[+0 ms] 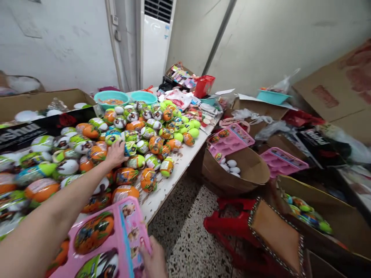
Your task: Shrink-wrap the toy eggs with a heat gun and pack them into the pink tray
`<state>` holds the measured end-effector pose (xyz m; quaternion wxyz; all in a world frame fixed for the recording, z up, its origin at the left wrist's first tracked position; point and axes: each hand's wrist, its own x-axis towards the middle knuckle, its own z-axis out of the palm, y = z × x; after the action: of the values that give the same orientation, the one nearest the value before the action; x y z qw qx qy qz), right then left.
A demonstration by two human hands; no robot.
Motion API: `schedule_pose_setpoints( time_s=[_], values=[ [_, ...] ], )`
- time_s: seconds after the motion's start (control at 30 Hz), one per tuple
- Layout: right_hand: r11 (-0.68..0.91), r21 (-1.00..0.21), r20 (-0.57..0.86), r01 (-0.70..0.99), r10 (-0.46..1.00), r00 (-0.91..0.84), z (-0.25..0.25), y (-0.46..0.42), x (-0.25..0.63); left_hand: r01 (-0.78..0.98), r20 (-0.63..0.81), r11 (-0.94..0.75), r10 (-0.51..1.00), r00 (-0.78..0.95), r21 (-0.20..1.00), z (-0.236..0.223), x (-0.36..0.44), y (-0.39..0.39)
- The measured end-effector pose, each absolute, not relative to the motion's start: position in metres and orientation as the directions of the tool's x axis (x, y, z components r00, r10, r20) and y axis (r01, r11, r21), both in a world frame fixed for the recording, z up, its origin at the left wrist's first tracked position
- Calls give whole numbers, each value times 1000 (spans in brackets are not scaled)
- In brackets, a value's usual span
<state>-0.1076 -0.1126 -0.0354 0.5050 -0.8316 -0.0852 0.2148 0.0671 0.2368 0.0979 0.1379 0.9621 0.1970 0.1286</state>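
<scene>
My left hand (116,153) reaches into a heap of wrapped plastic eggs, its fingers closed around a green and blue egg (130,149). Other eggs in orange, green and white wrappers touch it on all sides, such as an orange one (156,145). Low in the view, my right hand (155,259) grips the right edge of a pink plastic tray (117,210). Large wrapped eggs sit in the tray's hollows, among them an orange one (95,232) and a green and white one (100,265). My left forearm covers part of the tray's left side.
The white table (162,193) has its edge to the right of the heap. Two turquoise basins (111,96) stand behind. On the right are a carton (234,166) with white eggs, pink trays (284,160), a red stool (226,220) and another carton (342,222) with wrapped eggs.
</scene>
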Motion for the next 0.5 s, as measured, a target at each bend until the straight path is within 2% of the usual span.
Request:
schedule_pose_setpoints(
  time_s=[0.1,0.27,0.33,0.4,0.5],
  values=[
    [-443,-876,-378,-190,386,842,-27,-113,-101,308,207,-880,397,894,361,119,59,217],
    [-520,-854,-288,-17,444,849,-12,-116,-88,242,257,-819,420,870,519,156,3,208],
    [-565,-824,-237,49,421,876,-4,-118,-88,219,253,-758,452,855,615,168,-58,221],
    [-618,-769,-121,164,393,912,4,-120,-92,217,203,-664,495,845,716,175,-149,240],
    [-678,-618,130,397,410,903,15,-115,-106,315,22,-456,595,803,832,179,-324,261]
  ],
)
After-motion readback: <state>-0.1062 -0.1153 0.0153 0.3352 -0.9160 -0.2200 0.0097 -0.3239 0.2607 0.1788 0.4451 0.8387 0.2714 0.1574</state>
